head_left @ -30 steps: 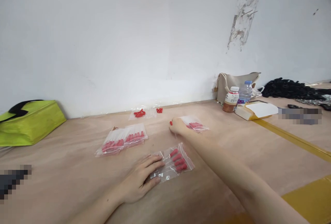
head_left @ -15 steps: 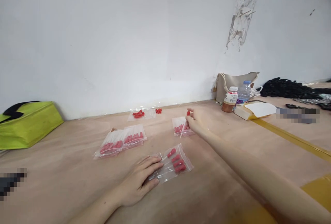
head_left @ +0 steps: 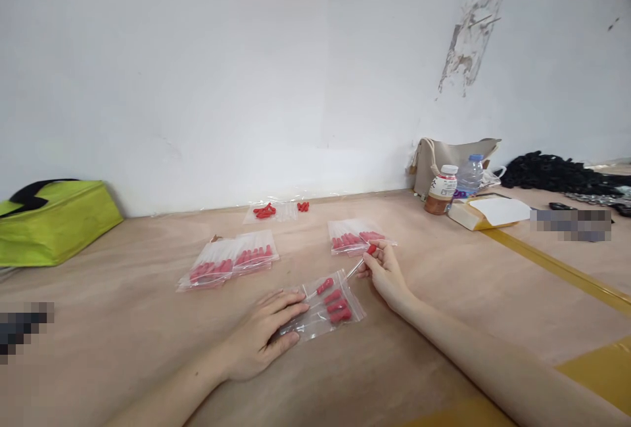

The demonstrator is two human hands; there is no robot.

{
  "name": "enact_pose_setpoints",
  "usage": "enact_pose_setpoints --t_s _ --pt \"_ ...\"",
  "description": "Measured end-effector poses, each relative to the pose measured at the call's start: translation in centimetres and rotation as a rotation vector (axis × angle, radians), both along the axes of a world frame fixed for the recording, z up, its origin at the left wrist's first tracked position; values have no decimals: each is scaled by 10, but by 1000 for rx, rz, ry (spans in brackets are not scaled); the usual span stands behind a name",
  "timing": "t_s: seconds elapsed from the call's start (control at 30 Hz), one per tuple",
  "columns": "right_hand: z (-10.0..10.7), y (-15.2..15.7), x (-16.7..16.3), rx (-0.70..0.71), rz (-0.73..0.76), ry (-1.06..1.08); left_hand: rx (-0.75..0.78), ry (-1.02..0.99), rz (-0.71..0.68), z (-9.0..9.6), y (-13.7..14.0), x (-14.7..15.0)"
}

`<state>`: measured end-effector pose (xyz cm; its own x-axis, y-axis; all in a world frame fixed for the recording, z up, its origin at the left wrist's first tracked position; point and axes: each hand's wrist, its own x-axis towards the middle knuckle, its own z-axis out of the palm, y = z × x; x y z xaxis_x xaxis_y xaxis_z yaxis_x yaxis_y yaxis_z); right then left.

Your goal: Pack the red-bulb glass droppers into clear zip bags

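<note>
A clear zip bag [head_left: 315,325] lies in front of me with several red-bulbed droppers [head_left: 339,309] inside. My left hand [head_left: 269,328] rests flat on the closed end of this bag, fingers spread. Pinched by its red bulb in my right hand [head_left: 387,272] is another dropper [head_left: 357,267], its clear tube pointing down-left at the bag's zip edge. Whether the tip is inside the bag, I cannot tell. Just behind that hand are filled bags of droppers [head_left: 348,236]. More filled bags [head_left: 229,259] overlap to the left.
Loose red bulbs [head_left: 265,211] and clear tubes [head_left: 284,211] lie near the wall. At left sits a lime-green bag [head_left: 64,226]. On the right stand a brown drink bottle [head_left: 442,190], a water bottle [head_left: 468,177], a beige bag [head_left: 424,164] and a small box [head_left: 466,215].
My right hand has come nearer, from over the far bags to the front bag's zip edge, bringing the dropper with it. My left hand stays on the bag.
</note>
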<state>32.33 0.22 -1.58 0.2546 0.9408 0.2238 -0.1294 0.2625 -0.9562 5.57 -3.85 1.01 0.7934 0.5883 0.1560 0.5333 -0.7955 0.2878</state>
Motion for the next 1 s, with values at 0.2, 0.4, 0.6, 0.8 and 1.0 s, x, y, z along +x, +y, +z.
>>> enact_pose_setpoints --t_s 0.2,0.4,0.6,0.8,1.0 --pt "0 -8 2 -46 57 -57 -5 12 2 1 1 0" --pt "0 -11 3 -54 30 -21 8 7 4 2 0 0" --pt "2 -17 -1 -130 104 16 5 22 11 0 1 -1" --pt "1 -20 1 -155 230 -238 -1 -18 35 1 -1 0" --pt "-9 -12 2 -131 306 -466 -14 -14 38 -1 0 0"
